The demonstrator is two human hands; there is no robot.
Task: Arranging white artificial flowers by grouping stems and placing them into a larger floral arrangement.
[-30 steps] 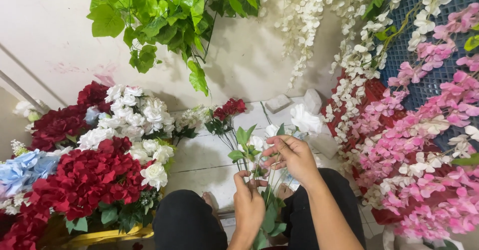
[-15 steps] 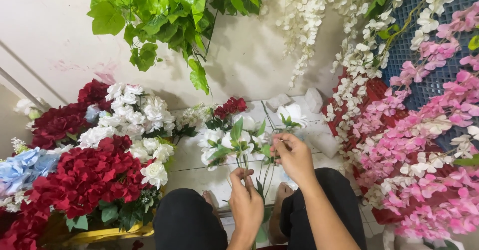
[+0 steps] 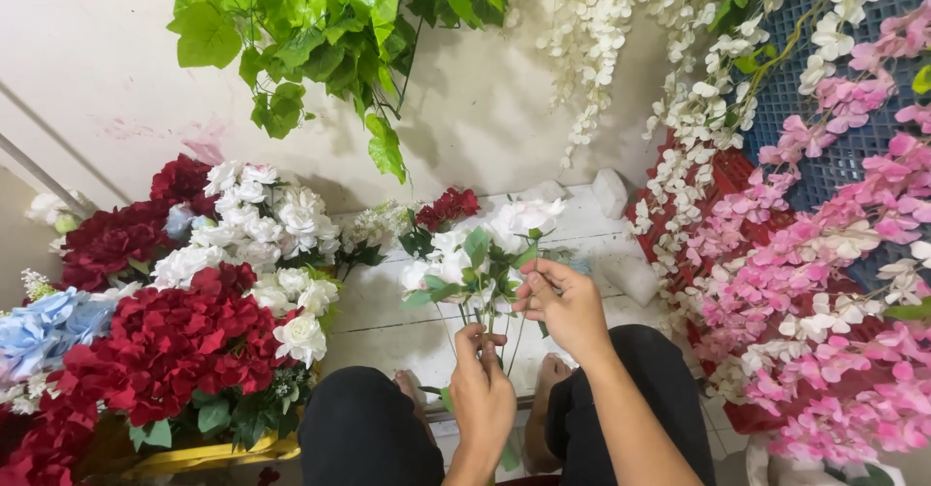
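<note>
Both hands (image 3: 524,350) w/ stems (image 3: 485,336), ends hidden.

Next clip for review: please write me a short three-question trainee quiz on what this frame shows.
1. True or false: the left hand grips the stems of the white flower bunch.
2. The right hand is: A) on the pink flowers B) at the bunch's leaves C) on a knee.
3. What colour are the blooms lower left, beside the blue ones?
Key: 1 true; 2 B; 3 red.
</note>
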